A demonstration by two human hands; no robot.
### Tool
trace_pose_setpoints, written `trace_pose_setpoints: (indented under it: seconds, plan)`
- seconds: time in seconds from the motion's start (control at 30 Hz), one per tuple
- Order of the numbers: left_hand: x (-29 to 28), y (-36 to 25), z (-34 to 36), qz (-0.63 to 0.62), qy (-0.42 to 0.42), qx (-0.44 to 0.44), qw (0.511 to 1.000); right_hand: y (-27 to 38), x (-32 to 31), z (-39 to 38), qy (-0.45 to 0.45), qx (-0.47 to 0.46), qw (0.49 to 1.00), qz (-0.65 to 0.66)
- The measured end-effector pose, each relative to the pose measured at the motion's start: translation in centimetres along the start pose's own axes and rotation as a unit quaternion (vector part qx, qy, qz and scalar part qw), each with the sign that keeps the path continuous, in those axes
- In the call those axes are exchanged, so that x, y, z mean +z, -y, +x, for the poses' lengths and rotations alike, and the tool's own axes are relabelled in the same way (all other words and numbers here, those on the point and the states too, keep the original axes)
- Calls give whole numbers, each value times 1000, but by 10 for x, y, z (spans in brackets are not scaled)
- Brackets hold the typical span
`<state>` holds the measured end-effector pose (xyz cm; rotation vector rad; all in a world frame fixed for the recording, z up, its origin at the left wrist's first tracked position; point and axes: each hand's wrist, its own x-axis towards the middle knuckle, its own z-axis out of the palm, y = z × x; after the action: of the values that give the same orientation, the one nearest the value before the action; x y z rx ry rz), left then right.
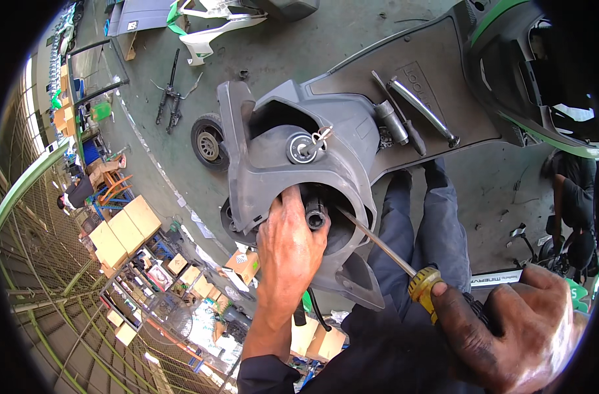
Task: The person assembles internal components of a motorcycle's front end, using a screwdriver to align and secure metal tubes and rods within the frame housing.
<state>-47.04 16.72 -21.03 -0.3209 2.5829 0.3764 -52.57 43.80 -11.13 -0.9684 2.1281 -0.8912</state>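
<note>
A grey scooter panel (266, 172) has a round opening, where a dark hollow tube (316, 219) shows. My left hand (289, 243) reaches into this opening, its thumb beside the tube and its fingers curled around it; the fingertips are partly hidden. In my right hand (509, 325), closed around the handle, is a screwdriver (385, 247) with a yellow and black grip. Its long shaft slants into the opening, right of the tube, and I cannot tell what the tip touches. Above the opening, a key (307, 150) with a ring sits in the lock.
On the scooter's footboard (352, 75) lie a metal cylinder (392, 123), a dark-handled tool (404, 118) and a chrome bar (421, 108). A small wheel (209, 142) and a fork assembly (172, 92) are on the floor. Cardboard boxes (125, 230) stand left; another person (569, 203) crouches right.
</note>
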Motion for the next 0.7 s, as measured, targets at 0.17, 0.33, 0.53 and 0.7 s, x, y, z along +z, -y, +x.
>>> trace_pose_setpoints:
  seconds: [0.17, 0.33, 0.53, 0.7]
  plan:
    - [0, 4, 0, 15, 4, -5, 1000, -12, 7, 6, -22, -54, 997, -45]
    - [1, 4, 1, 24, 12, -23, 999, -17, 6, 5, 10, -52, 999, -7]
    - [4, 2, 0, 37, -5, -26, 999, -22, 12, 1, 3, -47, 998, 30]
    - [5, 7, -1, 18, -28, -6, 999, -18, 9, 2, 27, -58, 998, 16]
